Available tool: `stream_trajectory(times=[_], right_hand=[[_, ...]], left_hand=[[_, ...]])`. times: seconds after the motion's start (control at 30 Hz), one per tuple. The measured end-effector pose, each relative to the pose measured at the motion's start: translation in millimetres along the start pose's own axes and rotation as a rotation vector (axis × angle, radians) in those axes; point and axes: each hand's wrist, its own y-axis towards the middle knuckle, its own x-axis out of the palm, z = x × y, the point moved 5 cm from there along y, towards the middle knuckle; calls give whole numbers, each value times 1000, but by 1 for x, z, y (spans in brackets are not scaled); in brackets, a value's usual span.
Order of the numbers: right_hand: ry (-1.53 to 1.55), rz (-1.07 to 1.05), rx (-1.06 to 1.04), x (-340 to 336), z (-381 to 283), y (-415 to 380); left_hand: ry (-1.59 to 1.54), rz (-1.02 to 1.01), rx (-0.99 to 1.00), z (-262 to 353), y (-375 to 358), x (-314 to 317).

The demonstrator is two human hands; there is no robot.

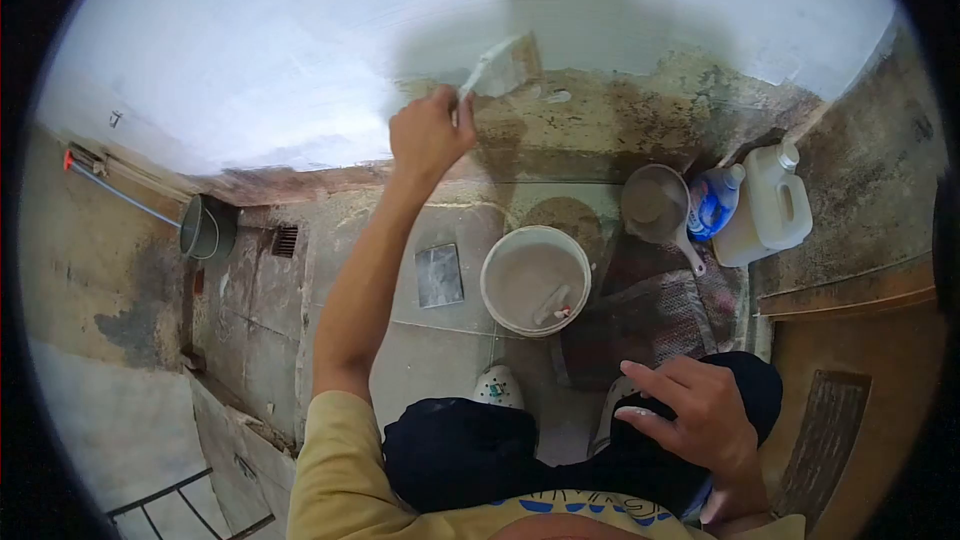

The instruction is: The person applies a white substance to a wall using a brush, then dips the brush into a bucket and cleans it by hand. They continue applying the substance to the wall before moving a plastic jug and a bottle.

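My left hand [428, 138] is stretched up to the wall, its fingers closed round the handle of a wide paintbrush [503, 65]. The bristles overlap the stained strip low on the wall [290, 50], just under the white-coated part. By my right knee, my right hand [690, 410] holds nothing, with thumb and forefinger apart and the other fingers curled. Between the two hands stands a white bucket [487, 285] of murky pale liquid. A pale object [552, 305] lies partly sunk at its near side.
At the right stand a grey dipper [655, 202], a blue bottle [712, 205] and a large jug [765, 210]. A woven mat [660, 320] lies before them. Left of the bucket is a square plate [439, 276]. A dark bucket [207, 227] and a floor drain [285, 241] are farther left.
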Motion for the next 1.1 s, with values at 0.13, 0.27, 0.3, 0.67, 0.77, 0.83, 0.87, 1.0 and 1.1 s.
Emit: stream_trajectory(times=[0.13,0.27,0.3,0.67,0.77,0.83,0.87,1.0,1.1], right_hand=[[34,34,46,-5,1,-8],[54,32,16,-7,-2,-9],[51,23,-1,-7,-3,-9],[12,14,87,0,5,3],[8,31,134,-3,5,-2],[17,43,146,-5,5,-5],[38,52,157,-7,5,-7],[59,51,196,-12,7,-10],[75,54,191,-11,10,-11]], left_hand=[[131,-45,-43,-42,2,-17],[351,-57,-196,-133,-28,-46],[436,-76,-269,-148,-37,-54],[102,-42,-82,-54,-31,-17],[110,-86,6,-56,-18,-2],[153,-42,-3,-97,-20,-13],[192,-39,-52,-119,-24,-22],[439,-88,-225,-186,-50,-57],[531,-108,-220,-184,-65,-72]])
